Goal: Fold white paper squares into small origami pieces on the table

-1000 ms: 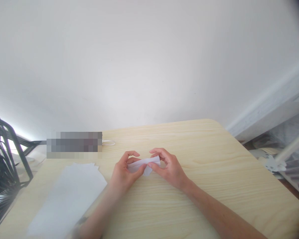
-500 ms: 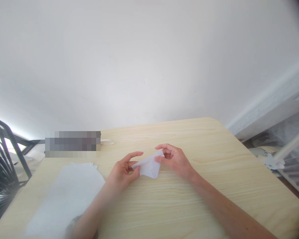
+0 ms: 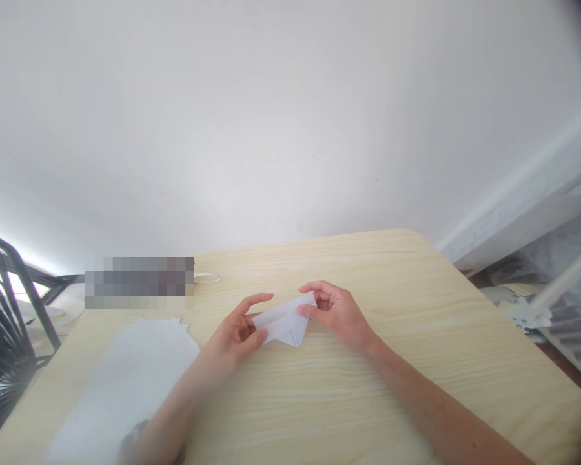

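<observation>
A small folded piece of white paper (image 3: 283, 323) is held just above the table, stretched between both hands. My left hand (image 3: 239, 332) pinches its left end, thumb in front and fingers behind, with the index finger raised off the sheet. My right hand (image 3: 336, 313) grips the upper right corner between thumb and fingers. A long strip runs along the paper's top edge, and a pointed, creased flap hangs below it. The fingers behind the paper are partly hidden.
Several white sheets (image 3: 126, 374) lie on the wooden table (image 3: 368, 400) at the left, partly beneath my left forearm. A blurred-out object (image 3: 140, 278) with a white loop (image 3: 208, 278) sits at the back left. Beyond the table's far edge rises a white wall (image 3: 290, 129).
My left hand has shifted slightly left, and its thumb now lies lower on the paper. More of the paper's left end shows. The right hand keeps its grip with little movement.
</observation>
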Demonstrator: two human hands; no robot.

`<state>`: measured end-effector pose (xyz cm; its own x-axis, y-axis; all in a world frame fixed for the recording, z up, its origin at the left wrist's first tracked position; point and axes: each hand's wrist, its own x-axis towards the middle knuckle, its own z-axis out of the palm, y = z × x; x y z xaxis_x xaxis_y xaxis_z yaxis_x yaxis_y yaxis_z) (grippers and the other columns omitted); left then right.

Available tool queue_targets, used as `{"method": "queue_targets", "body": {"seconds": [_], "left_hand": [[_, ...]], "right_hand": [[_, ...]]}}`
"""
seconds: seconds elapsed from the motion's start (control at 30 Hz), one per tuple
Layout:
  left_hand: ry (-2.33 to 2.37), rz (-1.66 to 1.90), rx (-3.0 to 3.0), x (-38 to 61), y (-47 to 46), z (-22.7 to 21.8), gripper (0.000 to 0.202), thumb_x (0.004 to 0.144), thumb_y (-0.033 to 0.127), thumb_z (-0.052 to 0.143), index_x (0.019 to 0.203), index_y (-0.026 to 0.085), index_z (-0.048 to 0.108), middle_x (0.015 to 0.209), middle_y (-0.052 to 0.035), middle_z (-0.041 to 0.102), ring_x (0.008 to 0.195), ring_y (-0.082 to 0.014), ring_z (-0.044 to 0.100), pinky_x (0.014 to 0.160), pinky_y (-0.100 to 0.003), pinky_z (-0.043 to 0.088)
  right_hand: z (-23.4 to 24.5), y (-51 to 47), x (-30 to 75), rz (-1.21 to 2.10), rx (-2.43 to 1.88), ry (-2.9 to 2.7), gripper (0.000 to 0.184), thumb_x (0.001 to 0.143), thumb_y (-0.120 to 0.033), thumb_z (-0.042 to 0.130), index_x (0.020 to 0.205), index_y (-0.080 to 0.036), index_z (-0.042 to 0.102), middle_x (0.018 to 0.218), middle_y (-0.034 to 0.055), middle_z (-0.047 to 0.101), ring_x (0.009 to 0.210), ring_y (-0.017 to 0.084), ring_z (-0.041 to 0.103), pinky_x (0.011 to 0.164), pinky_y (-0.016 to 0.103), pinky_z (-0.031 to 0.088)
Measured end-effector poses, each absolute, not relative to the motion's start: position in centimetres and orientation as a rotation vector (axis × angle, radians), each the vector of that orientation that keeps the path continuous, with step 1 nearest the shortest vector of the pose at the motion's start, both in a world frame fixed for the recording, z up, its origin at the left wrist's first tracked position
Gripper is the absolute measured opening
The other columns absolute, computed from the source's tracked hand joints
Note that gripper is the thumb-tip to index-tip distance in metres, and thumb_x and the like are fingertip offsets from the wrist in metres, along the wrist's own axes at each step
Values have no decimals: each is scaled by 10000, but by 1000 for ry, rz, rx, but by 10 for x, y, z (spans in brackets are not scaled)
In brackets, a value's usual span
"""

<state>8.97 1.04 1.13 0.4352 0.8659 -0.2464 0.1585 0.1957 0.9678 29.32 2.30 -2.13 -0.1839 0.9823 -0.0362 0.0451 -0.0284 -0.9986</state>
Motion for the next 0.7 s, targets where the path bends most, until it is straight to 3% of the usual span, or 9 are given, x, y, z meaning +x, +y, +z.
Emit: {"method": "queue_targets", "body": {"seconds": [0.3,0.6,0.7], "left_hand": [[1293,752,1331,106,11,9,287,666,312,620,890,170,510,714,-10,635,540,-119,522,507,-209,361],[1270,702,1254,97,15,11,408,628,325,655,988,184,525,685,-2,642,574,-153,581,517,-229,411],[1244,666,1229,94,16,11,431,630,335,661,1014,194,524,752,-18,663,617,-167,598,540,-241,422]], "right_hand": [[-23,12,279,1208,-1144,-1517,284,690,-241,626,951,-174,533,803,18,634,701,133,598,635,245,468],[-17,21,300,1712,-989,-1418,505,732,-174,562,1213,-171,406,840,44,654,726,135,613,660,260,472],[-15,25,306,1765,-925,-1483,530,745,-145,531,1252,-173,379,739,6,650,679,112,593,650,241,450]]}}
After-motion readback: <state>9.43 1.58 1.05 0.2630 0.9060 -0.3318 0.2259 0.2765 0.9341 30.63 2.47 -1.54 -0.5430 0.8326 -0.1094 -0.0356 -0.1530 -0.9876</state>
